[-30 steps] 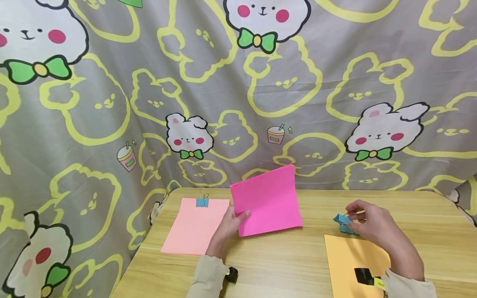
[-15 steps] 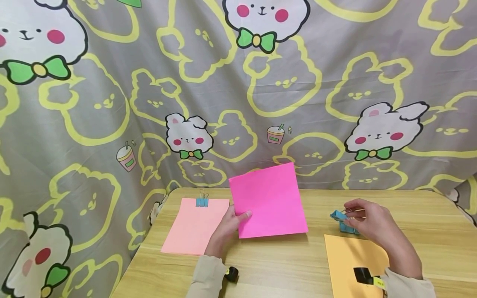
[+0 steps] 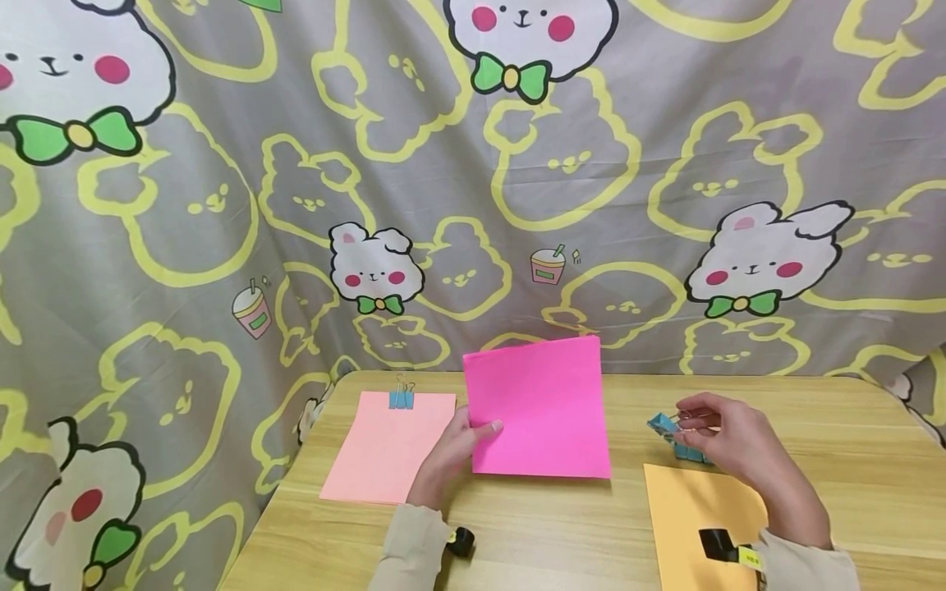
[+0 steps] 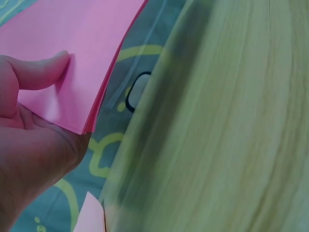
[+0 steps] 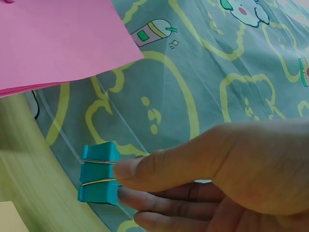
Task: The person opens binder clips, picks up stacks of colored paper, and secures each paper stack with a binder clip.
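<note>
My left hand point(image 3: 452, 450) grips a stack of bright pink paper point(image 3: 543, 410) by its lower left side, thumb across the front. Several sheet edges show along the stack's side in the left wrist view. Between thumb and fingers, my right hand point(image 3: 727, 427) pinches a blue binder clip point(image 5: 99, 173) by its wire handles. In the head view that clip hangs to the right of the pink stack, apart from it. Just behind it, more blue binder clips point(image 3: 692, 453) stand on the table, partly hidden by the right hand.
A light pink paper stack point(image 3: 392, 451) with a blue binder clip point(image 3: 401, 400) at its top edge lies on the left of the wooden table point(image 3: 554, 525). Orange paper point(image 3: 695, 517) lies under the right forearm. A patterned curtain point(image 3: 621, 189) hangs behind the table.
The pink stack has tilted, its top edge now more level and slightly further right. My right hand has moved a little left with the binder clip, away from the standing clips.
</note>
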Motion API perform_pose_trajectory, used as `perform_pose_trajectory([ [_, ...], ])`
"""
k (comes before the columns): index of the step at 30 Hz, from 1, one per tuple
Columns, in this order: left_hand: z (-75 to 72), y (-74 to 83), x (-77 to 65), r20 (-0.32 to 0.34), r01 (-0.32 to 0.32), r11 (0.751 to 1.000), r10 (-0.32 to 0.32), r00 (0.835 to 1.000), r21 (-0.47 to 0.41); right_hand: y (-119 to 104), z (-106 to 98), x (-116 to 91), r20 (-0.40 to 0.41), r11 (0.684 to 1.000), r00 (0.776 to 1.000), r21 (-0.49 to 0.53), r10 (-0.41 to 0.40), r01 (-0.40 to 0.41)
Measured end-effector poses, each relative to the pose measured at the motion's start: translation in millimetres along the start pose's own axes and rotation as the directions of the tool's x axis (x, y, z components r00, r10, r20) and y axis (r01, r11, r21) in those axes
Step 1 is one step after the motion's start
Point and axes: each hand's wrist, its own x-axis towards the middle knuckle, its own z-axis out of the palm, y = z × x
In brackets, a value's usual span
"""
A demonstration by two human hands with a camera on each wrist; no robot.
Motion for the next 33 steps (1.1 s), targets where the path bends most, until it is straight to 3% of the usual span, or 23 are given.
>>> perform_pose_trajectory([
  [15, 2.7, 1.7, -2.0, -0.04, 0.06, 0.998, -0.059, 0.997, 0.031, 2.7, 7.4, 2.3, -0.017, 0.996, 0.999, 0.073, -0.045, 0.046],
  [19, 2.9, 1.9, -2.3, -0.013, 0.036, 0.999, -0.036, 0.999, 0.029, 3.2, 8.6, 2.6, -0.024, 0.995, 0.998, 0.084, -0.058, 0.06],
  [27, 1.1, 1.6, -2.9, 0.009, 0.054, 0.999, -0.054, 0.998, 0.007, 4.9, 11.1, 3.7, -0.05, 0.987, 0.996, 0.141, -0.076, 0.083],
  [33, 0.5, 2.3, -4.2, 0.03, 0.058, 0.998, -0.058, 0.998, 0.004, 4.8, 14.4, 6.4, -0.035, 0.971, 0.999, 0.235, -0.036, 0.043],
])
